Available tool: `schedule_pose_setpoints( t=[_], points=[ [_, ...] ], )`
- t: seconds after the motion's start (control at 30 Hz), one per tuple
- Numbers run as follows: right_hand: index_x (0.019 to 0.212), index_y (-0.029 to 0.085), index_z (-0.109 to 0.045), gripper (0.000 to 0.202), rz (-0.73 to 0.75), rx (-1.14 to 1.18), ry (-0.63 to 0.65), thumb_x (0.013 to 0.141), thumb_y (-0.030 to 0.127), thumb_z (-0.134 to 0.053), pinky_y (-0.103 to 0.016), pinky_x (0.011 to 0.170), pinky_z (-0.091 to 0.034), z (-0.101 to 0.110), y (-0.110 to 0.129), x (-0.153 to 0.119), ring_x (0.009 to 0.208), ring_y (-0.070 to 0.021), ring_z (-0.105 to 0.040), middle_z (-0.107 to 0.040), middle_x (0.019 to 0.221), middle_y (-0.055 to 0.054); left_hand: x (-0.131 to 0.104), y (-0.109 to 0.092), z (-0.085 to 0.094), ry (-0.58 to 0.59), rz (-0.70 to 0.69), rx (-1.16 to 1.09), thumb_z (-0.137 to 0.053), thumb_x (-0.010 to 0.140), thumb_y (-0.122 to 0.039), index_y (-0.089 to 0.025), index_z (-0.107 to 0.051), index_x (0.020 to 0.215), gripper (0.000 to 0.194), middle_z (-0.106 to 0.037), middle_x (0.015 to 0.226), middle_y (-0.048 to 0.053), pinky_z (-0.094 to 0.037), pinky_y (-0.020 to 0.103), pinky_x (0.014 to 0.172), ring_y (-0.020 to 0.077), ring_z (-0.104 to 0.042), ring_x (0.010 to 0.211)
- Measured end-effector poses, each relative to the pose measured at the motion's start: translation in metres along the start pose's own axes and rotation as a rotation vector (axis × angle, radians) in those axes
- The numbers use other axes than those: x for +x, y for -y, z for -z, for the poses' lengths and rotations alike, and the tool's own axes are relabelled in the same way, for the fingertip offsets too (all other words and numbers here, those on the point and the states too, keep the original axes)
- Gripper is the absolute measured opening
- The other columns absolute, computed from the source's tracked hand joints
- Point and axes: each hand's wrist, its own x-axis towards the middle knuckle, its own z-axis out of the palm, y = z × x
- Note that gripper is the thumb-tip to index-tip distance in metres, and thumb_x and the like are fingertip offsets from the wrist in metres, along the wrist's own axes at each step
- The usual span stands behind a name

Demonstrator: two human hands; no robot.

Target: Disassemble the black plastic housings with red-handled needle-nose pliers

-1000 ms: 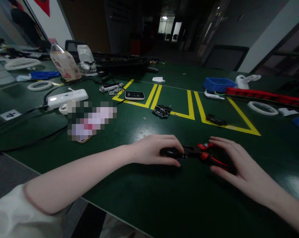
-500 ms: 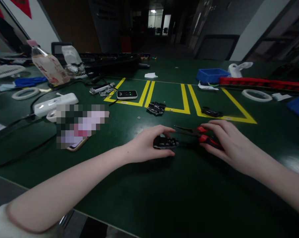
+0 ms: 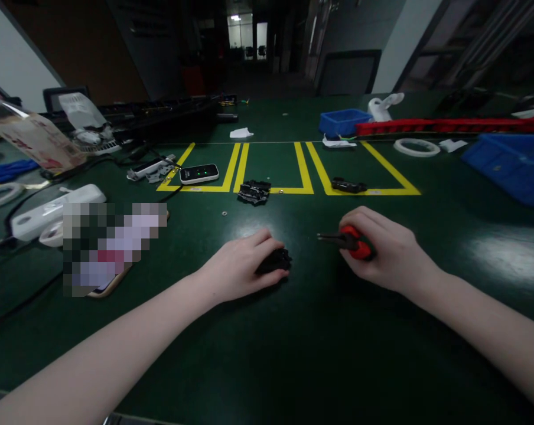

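My left hand (image 3: 244, 262) grips a small black part (image 3: 274, 260) between thumb and fingers, low over the green table; the fingers hide much of it. In my right hand (image 3: 382, 245) are red-handled pliers (image 3: 358, 242), their thin dark jaws pointing left toward the black part but apart from it. The jaws look closed. Beyond my left hand lies a cluster of black plastic pieces (image 3: 254, 192) at a yellow tape line. Another black piece (image 3: 348, 185) rests on the tape farther right. A small ring (image 3: 224, 213) sits alone on the table.
At left are a phone (image 3: 116, 283) with a blurred screen, a white power strip (image 3: 58, 209), cables and a bottle (image 3: 36, 136). A white device with green lights (image 3: 199, 174) stands in the left taped area. Blue bins (image 3: 510, 168) and a tape roll (image 3: 416, 147) are at right.
The view has swung right. The pliers' handles, spread before, are now squeezed together in my right hand. My left hand has closed more tightly around the black part, which has turned.
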Motion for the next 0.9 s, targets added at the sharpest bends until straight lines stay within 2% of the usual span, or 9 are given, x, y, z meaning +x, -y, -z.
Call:
schedule_pose_setpoints(
  t=[0.07,0.13,0.33,0.43,0.5,0.67,0.8,0.87,0.9],
  points=[
    [0.093,0.024,-0.051,0.01,0.048,0.004,-0.03,0.083,0.024,-0.055,-0.037,0.062,-0.053,-0.003,-0.001,-0.002,0.078,-0.022,-0.06,-0.058,0.089,-0.006,0.001,0.001,-0.001,-0.009,-0.024,0.102,-0.057,0.094,-0.038,-0.016,-0.054,0.126,0.039,-0.058,0.115,0.009,-0.056,0.035,0.072,0.0202,-0.062,0.089],
    [0.094,0.023,-0.053,0.011,0.076,-0.031,-0.057,0.083,0.022,-0.055,-0.038,0.064,-0.052,-0.005,-0.001,-0.002,0.079,-0.0226,-0.06,-0.06,0.09,-0.007,0.002,0.001,-0.002,-0.023,-0.043,0.15,-0.058,0.094,-0.038,-0.015,-0.055,0.125,0.038,-0.058,0.114,0.009,-0.055,0.037,0.076,0.0215,-0.061,0.093],
    [0.112,0.022,-0.06,0.033,0.122,-0.196,-0.061,0.081,0.017,-0.055,-0.052,0.082,-0.05,-0.001,0.0,-0.001,0.104,-0.0338,-0.062,-0.066,0.108,-0.013,0.002,0.001,-0.002,-0.011,-0.025,0.109,-0.059,0.094,-0.037,-0.016,-0.055,0.119,0.033,-0.057,0.115,0.008,-0.056,0.037,0.079,0.0214,-0.061,0.095],
    [0.12,0.025,-0.058,0.039,0.075,-0.18,-0.085,0.082,0.018,-0.054,-0.055,0.089,-0.048,0.0,0.0,-0.004,0.113,-0.0348,-0.059,-0.064,0.117,-0.012,0.002,0.0,-0.002,-0.009,-0.008,0.065,-0.061,0.093,-0.036,-0.017,-0.055,0.119,0.033,-0.058,0.116,0.007,-0.057,0.035,0.077,0.0203,-0.061,0.095],
    [0.117,0.026,-0.059,0.034,0.036,-0.128,-0.086,0.083,0.023,-0.055,-0.052,0.084,-0.05,-0.001,-0.001,-0.005,0.106,-0.0329,-0.062,-0.065,0.114,-0.011,0.003,0.0,-0.003,-0.012,-0.021,0.078,-0.061,0.093,-0.036,-0.016,-0.055,0.12,0.035,-0.059,0.116,0.007,-0.056,0.036,0.078,0.0208,-0.061,0.096],
    [0.088,0.026,-0.058,0.01,-0.084,0.167,-0.054,0.083,0.033,-0.064,-0.036,0.06,-0.05,-0.001,0.005,-0.007,0.069,-0.0197,-0.062,-0.065,0.08,-0.002,0.005,0.0,-0.007,-0.029,-0.088,0.224,-0.058,0.095,-0.037,-0.015,-0.051,0.13,0.042,-0.061,0.123,0.01,-0.053,0.04,0.087,0.0249,-0.06,0.105],
    [0.08,0.026,-0.058,0.014,-0.23,0.287,-0.038,0.089,0.035,-0.06,-0.031,0.051,-0.043,0.004,0.016,-0.003,0.054,-0.0142,-0.054,-0.06,0.067,0.002,0.003,-0.003,-0.005,-0.032,-0.14,0.278,-0.057,0.095,-0.042,-0.014,-0.043,0.141,0.055,-0.058,0.135,0.013,-0.047,0.044,0.097,0.0283,-0.057,0.118],
    [0.077,0.025,-0.059,0.017,-0.301,0.348,-0.008,0.089,0.038,-0.062,-0.031,0.052,-0.044,0.006,0.018,0.0,0.054,-0.0144,-0.054,-0.06,0.065,0.002,0.001,-0.004,-0.003,-0.059,-0.192,0.229,-0.058,0.094,-0.048,-0.015,-0.039,0.144,0.063,-0.055,0.141,0.014,-0.04,0.047,0.105,0.0297,-0.053,0.126],
    [0.078,0.025,-0.06,0.018,-0.326,0.366,0.007,0.088,0.039,-0.062,-0.031,0.053,-0.045,0.007,0.018,0.001,0.056,-0.015,-0.056,-0.061,0.067,0.002,0.0,-0.004,-0.003,-0.095,-0.226,0.185,-0.056,0.095,-0.046,-0.015,-0.041,0.143,0.06,-0.055,0.142,0.014,-0.037,0.047,0.107,0.029,-0.052,0.127]
  ],
)
